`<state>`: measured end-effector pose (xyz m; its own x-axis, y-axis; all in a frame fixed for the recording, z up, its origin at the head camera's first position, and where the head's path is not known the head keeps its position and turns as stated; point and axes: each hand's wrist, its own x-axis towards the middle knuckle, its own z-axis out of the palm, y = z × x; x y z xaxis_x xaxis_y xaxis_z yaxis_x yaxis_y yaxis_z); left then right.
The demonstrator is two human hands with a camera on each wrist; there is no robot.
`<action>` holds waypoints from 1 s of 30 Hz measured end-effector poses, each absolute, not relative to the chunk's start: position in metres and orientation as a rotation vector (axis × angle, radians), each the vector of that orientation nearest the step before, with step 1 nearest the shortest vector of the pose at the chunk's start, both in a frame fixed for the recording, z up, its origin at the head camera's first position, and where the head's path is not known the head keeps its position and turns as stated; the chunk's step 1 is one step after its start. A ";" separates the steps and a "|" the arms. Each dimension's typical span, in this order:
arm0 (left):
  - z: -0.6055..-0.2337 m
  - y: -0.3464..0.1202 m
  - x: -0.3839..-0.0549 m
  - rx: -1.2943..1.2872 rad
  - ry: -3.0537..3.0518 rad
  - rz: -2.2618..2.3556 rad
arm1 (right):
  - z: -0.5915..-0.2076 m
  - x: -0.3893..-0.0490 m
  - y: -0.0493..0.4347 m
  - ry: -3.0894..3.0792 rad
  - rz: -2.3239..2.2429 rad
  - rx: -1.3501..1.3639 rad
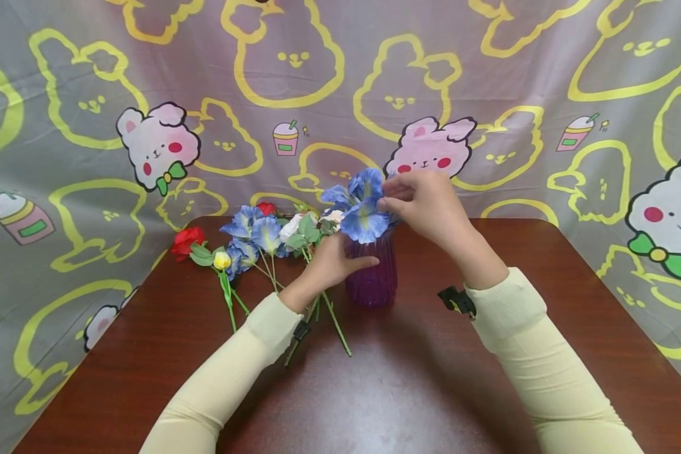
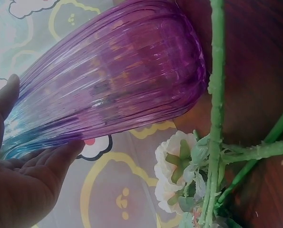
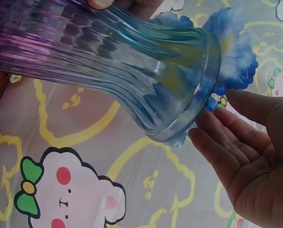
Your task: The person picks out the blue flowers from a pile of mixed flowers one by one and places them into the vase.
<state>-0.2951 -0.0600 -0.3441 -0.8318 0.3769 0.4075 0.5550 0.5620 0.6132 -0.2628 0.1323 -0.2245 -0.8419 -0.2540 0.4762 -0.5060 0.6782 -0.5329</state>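
the left hand is gripping the ribbed glass vase near its neck, fingers and thumb wrapping partway round it. the right hand is holding its thumb and fingertips narrowly apart at the vase's rim, apparently pinching the petals of a blue flower, though the flower itself is partly covering the contact. that bloom is spreading over the vase's mouth, while the vase is standing upright on the table, its glass running from purple below to pale blue at the top.

to the left of the vase, other stems are lying loosely together: a red flower, a yellow bud, blue blooms and white roses. their green stems are pointing toward the person. the tabletop is showing a dark reddish-brown wood grain, with a pale sheen glowing near its front. around it, a greyish cloth is hanging in soft folds, carrying yellow animal outlines, bow-tied white rabbits and pink cups.

the left sleeve and wrist are covering part of the loose stems, and a second red flower is peeking out behind the blue blooms. the front of the table is running out of frame.
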 end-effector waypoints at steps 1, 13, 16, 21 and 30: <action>-0.344 -0.060 -0.295 -0.776 -2.569 -1.129 | -0.226 -0.263 0.133 -2.524 0.964 0.601; -0.345 -0.060 -0.296 -0.814 -2.536 -1.119 | -0.245 -0.265 0.155 -2.412 1.052 0.528; -0.346 -0.060 -0.296 -0.813 -2.531 -1.117 | -0.250 -0.265 0.161 -2.394 1.071 0.512; -0.346 -0.061 -0.296 -0.798 -2.532 -1.109 | -0.260 -0.262 0.172 -2.380 1.191 0.499; -0.348 -0.060 -0.295 -0.813 -2.505 -1.102 | -0.292 -0.268 0.178 -2.412 1.398 0.582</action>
<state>-0.2948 -0.0605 -0.3479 -0.8002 0.3804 0.4636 0.5988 0.5491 0.5830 -0.2681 0.1782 -0.2916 -0.8756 -0.1966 0.4411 -0.4805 0.4469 -0.7546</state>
